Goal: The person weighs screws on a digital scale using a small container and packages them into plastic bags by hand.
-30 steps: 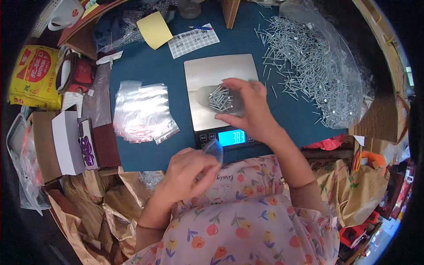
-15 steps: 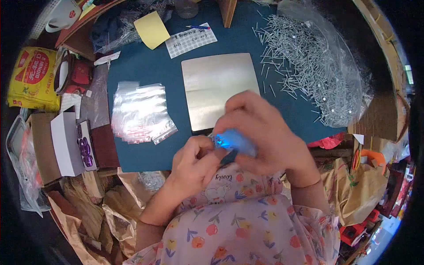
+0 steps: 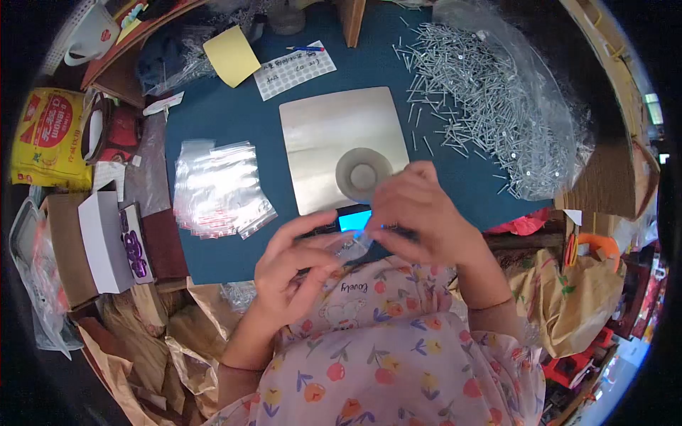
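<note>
Low in front of the scale, a small clear plastic zip bag [image 3: 352,248] with some screws inside is held between my hands. My left hand [image 3: 291,273] grips it from the left, thumb and fingers closed at its side. The fingers of my right hand [image 3: 423,216] pinch its upper right end and are slightly blurred. Behind the bag is a digital scale [image 3: 334,128] with a bare metal plate and a lit blue display [image 3: 354,221], partly covered by my hands. A small grey cup [image 3: 363,170] stands on the plate's near right part.
Loose screws [image 3: 469,92] lie heaped on an open plastic bag at the right. Flat zip bags [image 3: 217,184] are stacked at the left. A sticker sheet [image 3: 295,74] with a pen and a yellow note [image 3: 231,55] lie at the back. Cardboard boxes border the left side.
The cup has come to stand on the scale plate, and the bluish object is gone from my right hand. That hand has moved down to the bag's end. The view has shifted slightly.
</note>
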`<state>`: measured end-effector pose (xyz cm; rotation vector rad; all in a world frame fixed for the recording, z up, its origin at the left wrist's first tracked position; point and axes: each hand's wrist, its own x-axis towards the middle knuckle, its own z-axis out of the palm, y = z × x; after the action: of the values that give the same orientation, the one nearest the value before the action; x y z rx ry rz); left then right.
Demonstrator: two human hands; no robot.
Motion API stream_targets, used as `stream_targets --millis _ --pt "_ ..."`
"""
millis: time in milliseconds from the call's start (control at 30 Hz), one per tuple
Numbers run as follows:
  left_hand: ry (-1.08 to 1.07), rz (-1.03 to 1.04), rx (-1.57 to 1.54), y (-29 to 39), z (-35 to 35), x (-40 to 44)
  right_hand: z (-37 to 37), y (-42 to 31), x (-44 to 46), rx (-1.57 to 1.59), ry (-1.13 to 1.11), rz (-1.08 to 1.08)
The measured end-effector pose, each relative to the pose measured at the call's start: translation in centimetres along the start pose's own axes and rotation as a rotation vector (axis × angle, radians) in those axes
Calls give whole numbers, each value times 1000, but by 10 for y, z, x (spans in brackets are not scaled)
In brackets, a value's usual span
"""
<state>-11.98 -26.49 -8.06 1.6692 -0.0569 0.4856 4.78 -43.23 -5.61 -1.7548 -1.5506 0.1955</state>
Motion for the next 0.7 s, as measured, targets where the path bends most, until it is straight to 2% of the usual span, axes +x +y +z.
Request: stream_targets --millis 133,233,333,633,700 --pt "13 -49 -67 10 9 5 2 -13 -5 -21 30 -132" --pt "-71 -70 137 10 8 6 5 -19 -4 -65 20 -196" --pt "-85 -120 188 14 7 7 8 -21 -3 -75 22 -192" --pt "-212 -328 -30 19 2 -3 11 -29 -2 -63 -43 -336" --pt "-150 -308 -147 17 -4 -3 5 -34 -5 -88 -26 -370"
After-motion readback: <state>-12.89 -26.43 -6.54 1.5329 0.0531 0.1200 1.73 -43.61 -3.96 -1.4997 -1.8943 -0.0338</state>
